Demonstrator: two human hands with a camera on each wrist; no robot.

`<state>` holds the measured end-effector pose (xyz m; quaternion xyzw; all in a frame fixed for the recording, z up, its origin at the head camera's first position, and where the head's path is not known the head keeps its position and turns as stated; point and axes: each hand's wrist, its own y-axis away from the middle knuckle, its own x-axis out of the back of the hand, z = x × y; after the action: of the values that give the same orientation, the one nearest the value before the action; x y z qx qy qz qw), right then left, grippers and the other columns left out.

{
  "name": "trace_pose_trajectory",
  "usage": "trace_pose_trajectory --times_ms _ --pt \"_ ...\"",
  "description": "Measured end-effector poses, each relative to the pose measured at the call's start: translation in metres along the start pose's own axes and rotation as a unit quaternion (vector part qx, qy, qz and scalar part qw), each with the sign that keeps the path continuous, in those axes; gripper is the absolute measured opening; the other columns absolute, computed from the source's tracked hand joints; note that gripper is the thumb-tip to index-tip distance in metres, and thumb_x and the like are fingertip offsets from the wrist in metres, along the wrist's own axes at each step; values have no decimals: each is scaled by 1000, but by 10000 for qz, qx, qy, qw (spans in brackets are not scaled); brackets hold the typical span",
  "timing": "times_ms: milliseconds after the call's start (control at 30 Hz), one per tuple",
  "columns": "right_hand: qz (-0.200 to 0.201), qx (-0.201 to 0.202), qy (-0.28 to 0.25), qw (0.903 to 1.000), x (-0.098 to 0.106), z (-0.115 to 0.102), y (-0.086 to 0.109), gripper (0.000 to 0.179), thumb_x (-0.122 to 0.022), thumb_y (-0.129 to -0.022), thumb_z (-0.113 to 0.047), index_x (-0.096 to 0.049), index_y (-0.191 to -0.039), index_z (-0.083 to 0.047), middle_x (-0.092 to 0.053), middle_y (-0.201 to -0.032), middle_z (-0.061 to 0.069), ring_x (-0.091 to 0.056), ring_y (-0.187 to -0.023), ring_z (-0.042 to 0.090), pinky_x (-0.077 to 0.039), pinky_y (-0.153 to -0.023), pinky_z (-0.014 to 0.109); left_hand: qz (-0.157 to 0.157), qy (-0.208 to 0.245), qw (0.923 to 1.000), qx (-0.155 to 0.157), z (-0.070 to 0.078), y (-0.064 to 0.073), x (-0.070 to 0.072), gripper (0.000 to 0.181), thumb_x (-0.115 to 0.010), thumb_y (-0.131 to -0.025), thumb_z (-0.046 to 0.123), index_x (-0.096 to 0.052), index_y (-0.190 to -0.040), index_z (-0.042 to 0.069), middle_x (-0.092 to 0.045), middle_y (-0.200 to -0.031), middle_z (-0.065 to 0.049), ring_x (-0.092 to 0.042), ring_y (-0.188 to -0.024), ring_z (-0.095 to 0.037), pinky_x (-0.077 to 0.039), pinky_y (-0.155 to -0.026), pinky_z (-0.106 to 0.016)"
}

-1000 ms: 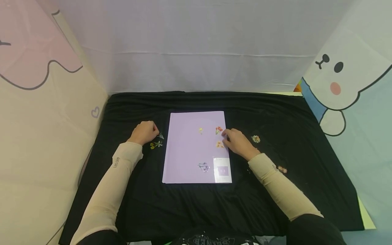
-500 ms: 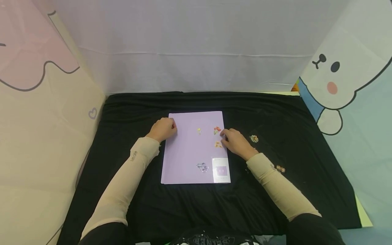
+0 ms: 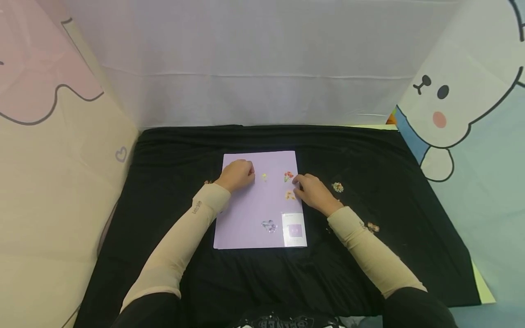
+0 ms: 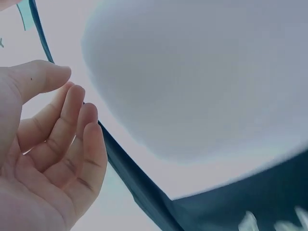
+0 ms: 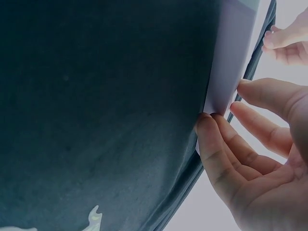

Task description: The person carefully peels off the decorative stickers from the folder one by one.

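A lilac, flat book or folder (image 3: 254,205) lies on black cloth. My left hand (image 3: 239,175) is over its upper left part, thumb and index tips close together. In the left wrist view that hand (image 4: 57,130) shows nothing clear between its fingertips. On the right edge my right hand (image 3: 313,193) rests with bent, relaxed fingers. From the right wrist, some fingertips (image 5: 207,120) touch the book's side. Small flower cutouts lie on the cover: red flowers (image 3: 288,176), orange ones (image 3: 290,195), a yellow one (image 3: 264,177) and a bluish-purple piece (image 3: 269,226).
A pale label (image 3: 293,230) marks the cover's lower right corner. Right of the book lie a round flower cutout (image 3: 337,187) and a brownish one (image 3: 372,227), the latter beside my sleeve. Another piece (image 3: 208,182) shows left of the book, partly behind my left wrist.
My left hand has moved right, from beside the flower cutouts left of the book to over the cover. Cutouts there are now mostly behind my sleeve. My right hand stays at the book's edge.
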<state>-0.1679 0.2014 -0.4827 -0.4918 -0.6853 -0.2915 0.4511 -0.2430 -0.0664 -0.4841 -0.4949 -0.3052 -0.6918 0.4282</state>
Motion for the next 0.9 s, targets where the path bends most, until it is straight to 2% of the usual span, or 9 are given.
trace_pose_trajectory --times_ms 200,333,567,767,900 --pt "46 39 -22 10000 2 1 2 24 -70 -91 -8 -67 -114 0 -63 -92 12 -56 -76 23 -50 -68 38 -5 -11 9999 -168 18 -7 -4 11 -60 -93 11 -71 -91 6 -65 -85 -5 -59 -79 -21 -52 -74 -37" --pt "20 4 3 10000 3 1 2 24 -69 -92 -8 -67 -115 0 -62 -91 11 -56 -75 23 -50 -67 37 -61 -37 9997 -244 23 -12 -8 11 -62 -93 11 -71 -93 6 -65 -87 -6 -60 -80 -21 -52 -76 -37" --pt "-28 -75 14 10000 1 1 2 25 -69 -92 -8 -67 -115 -1 -62 -92 11 -56 -76 23 -51 -68 37 -28 -184 9986 -497 24 -17 -16 9 -66 -92 13 -72 -92 6 -66 -85 -6 -61 -79 -22 -52 -74 -38" --pt "13 -76 20 10000 2 0 1 24 -70 -91 -9 -68 -114 -1 -62 -90 10 -56 -75 22 -51 -67 37 -1 -180 9986 -505 24 -18 -16 10 -64 -91 12 -70 -85 7 -63 -79 -5 -58 -75 -21 -52 -69 -38" --pt "44 -66 3 10000 1 1 1 24 -71 -91 -9 -68 -114 -1 -62 -90 10 -56 -75 22 -51 -67 37 -57 -352 9980 -516 24 -19 -18 14 -59 -93 11 -65 -83 5 -60 -75 -6 -56 -72 -23 -51 -66 -39"
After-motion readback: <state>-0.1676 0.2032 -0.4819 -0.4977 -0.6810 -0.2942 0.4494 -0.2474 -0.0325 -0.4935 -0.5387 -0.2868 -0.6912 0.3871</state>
